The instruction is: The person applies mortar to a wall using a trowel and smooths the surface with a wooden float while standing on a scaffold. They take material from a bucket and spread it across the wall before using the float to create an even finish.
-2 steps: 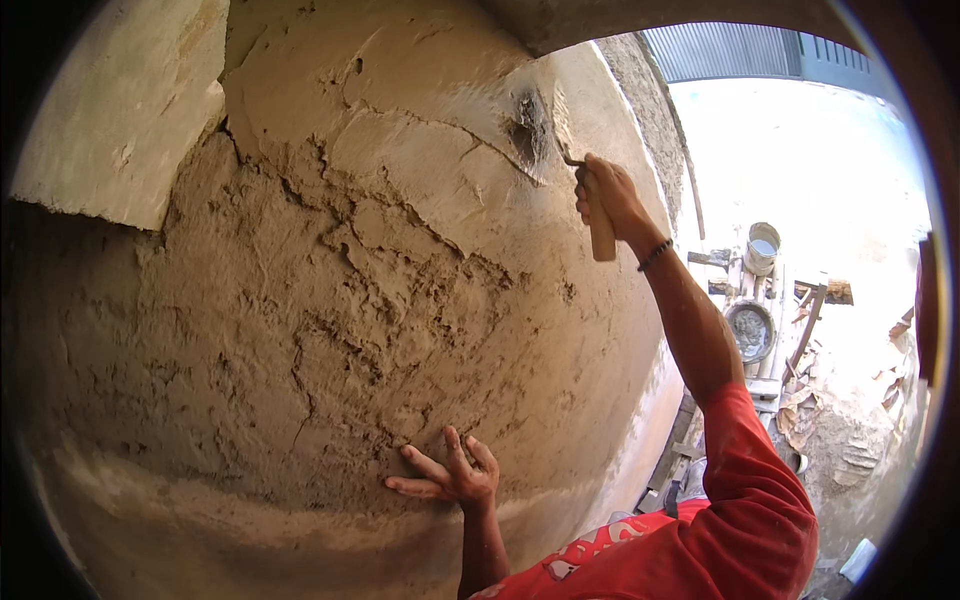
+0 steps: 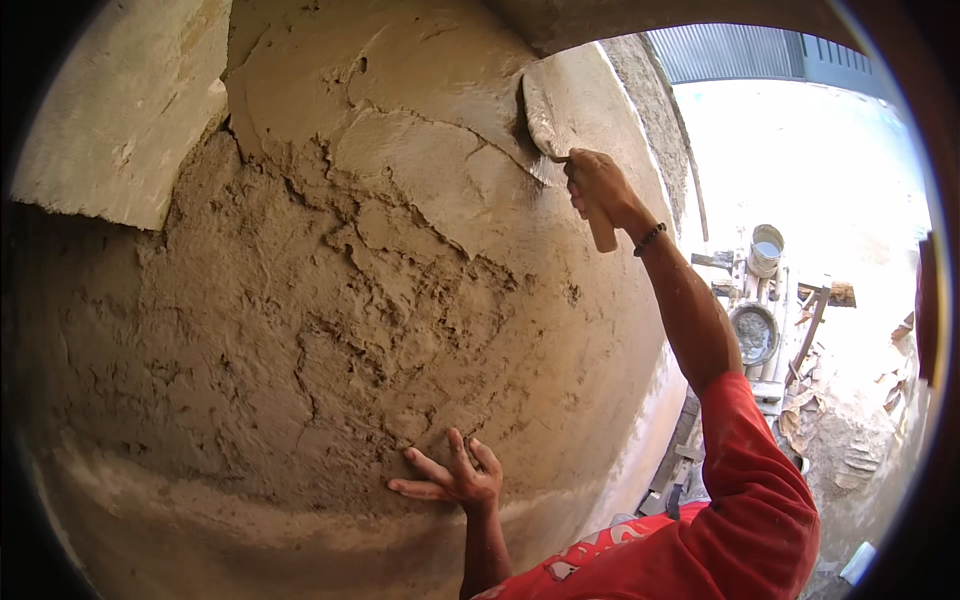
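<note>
With its fingers wrapped round the wooden handle, my right hand (image 2: 603, 190) holds a trowel (image 2: 540, 118). The blade lies against or very near the upper right of a wall (image 2: 450, 190) coated in wet brown plaster. Around the blade the plaster looks smooth and shiny. Lower down, cracks and rough lumps run across the middle of the coat. My left hand (image 2: 465, 478) rests on the lower part of the wall, fingers spread, holding nothing.
A pale slab (image 2: 125, 110) juts out at the upper left. Down to the right, a bucket (image 2: 766, 250) and a round tub (image 2: 754, 332) of grey mix stand on planks. A sand heap (image 2: 850, 440) lies beyond them. A blue metal gate (image 2: 725, 55) closes the far side.
The trowel's blade has turned, so its face now shows more, and its handle has swung slightly up. My left hand stays in place on the wall.
</note>
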`<state>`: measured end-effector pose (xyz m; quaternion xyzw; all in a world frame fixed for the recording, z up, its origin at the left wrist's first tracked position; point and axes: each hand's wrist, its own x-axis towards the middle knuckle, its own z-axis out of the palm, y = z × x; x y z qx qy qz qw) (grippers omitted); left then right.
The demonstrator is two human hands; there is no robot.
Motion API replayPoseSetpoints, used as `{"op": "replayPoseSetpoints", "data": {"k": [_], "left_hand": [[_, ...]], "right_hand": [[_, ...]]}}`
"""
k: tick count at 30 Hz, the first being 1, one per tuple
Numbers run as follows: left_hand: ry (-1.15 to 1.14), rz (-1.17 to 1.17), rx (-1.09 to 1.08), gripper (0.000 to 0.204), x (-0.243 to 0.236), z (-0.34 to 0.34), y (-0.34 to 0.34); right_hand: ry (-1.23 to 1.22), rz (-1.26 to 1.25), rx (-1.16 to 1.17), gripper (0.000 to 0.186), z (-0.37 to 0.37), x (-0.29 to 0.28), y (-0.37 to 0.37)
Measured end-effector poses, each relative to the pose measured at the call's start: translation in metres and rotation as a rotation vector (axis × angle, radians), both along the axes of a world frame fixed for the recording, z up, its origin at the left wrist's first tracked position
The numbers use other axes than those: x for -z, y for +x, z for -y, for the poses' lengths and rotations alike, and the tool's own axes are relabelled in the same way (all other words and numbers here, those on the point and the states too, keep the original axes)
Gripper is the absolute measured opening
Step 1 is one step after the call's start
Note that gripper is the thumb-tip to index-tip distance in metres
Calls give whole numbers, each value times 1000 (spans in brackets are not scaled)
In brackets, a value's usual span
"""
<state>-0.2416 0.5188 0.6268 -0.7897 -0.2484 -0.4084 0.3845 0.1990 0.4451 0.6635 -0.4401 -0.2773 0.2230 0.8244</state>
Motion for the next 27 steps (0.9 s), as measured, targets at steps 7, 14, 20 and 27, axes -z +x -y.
{"op": "replayPoseSetpoints", "data": {"k": [7, 14, 20, 27], "left_hand": [[27, -12, -18, 39, -3, 3, -1], [50, -5, -4, 37, -3, 1, 1], [21, -2, -43, 37, -1, 1, -2], [-4, -12, -49, 38, 0, 1, -2]], "right_hand": [[-252, 427, 108, 27, -10, -8, -97], [-113, -175, 151, 30, -16, 55, -119], [90, -501, -26, 29, -13, -31, -122], [145, 33, -5, 29, -19, -146, -137]]}}
